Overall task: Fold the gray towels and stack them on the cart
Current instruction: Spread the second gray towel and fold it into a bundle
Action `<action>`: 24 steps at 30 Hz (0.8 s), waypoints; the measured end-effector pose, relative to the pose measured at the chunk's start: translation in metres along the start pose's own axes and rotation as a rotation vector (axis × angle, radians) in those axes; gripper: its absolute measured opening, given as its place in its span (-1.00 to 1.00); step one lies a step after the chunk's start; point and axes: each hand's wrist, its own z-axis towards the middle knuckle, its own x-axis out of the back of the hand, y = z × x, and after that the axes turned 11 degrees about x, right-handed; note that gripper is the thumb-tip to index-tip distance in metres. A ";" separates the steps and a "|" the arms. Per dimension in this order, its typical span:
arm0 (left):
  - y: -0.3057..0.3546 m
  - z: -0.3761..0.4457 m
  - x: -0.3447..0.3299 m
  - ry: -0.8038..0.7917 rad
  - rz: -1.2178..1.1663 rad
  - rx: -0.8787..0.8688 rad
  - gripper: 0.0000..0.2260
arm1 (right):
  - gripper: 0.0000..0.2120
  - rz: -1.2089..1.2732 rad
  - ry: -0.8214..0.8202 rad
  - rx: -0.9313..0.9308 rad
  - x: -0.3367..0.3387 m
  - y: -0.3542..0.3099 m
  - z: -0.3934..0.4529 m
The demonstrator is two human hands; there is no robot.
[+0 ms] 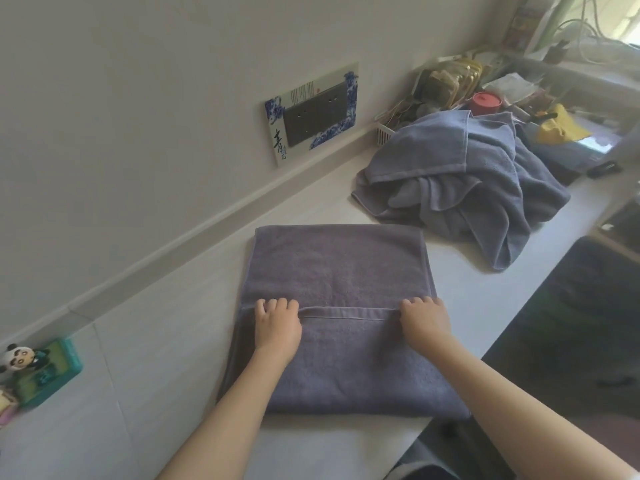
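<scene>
A white surface (180, 344) runs along a pale wall carrying a blue-and-white outlet plate (313, 112). A panda figure (20, 356) sits at the near left edge. The folded gray towel (341, 271), soft terry and rectangular, lies flat at centre, its long axis running away from the person. The left hand (277, 327) and right hand (424, 322), fingers curled, grip the hemmed near flap at its 2 ends. A rumpled towel pile (460, 181) lies beyond, apart, beside a red cup (485, 102).
</scene>
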 end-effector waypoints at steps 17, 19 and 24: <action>-0.016 -0.079 -0.052 -0.114 -0.212 0.134 -0.41 | -0.28 0.302 0.171 -0.011 -0.072 -0.001 -0.046; -0.016 -0.080 -0.049 -0.096 -0.249 0.138 -0.43 | -0.30 0.312 0.189 0.008 -0.068 -0.004 -0.048; -0.025 -0.111 -0.040 0.093 -0.514 -0.247 -0.71 | -0.63 0.369 0.435 0.411 -0.069 -0.031 -0.083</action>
